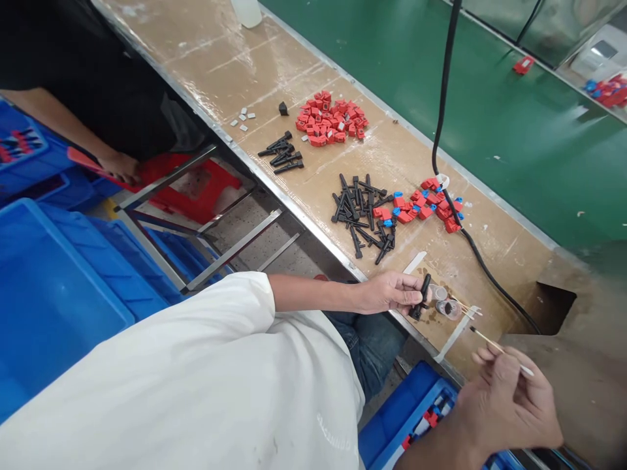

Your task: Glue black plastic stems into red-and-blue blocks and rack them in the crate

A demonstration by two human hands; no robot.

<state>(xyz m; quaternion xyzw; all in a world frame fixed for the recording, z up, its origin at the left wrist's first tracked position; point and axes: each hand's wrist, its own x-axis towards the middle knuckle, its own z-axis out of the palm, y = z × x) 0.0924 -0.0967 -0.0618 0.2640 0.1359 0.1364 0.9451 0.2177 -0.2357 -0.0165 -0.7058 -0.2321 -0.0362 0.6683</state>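
Note:
My left hand (392, 292) pinches a black plastic part (422, 297) over the front edge of the brown table (304, 189). Lower right, my right hand (514, 391) grips a thin cotton swab (494, 346) whose dark tip points up and left, apart from the black part. Between the hands, small clear cups (448, 308), one with dark contents, stand beside more swabs (467, 307) and strips of tape. A pile of black parts (360, 209) lies beyond my left hand, next to red and blue pieces (426, 203).
Farther up the table are red pieces (330, 119) and several black parts (281, 153). A black cable (477, 254) hangs onto the table and runs toward a cut-out (553, 308). Blue bins (63, 294) stand left. A person's hand (120, 166) is near a red stool (196, 186).

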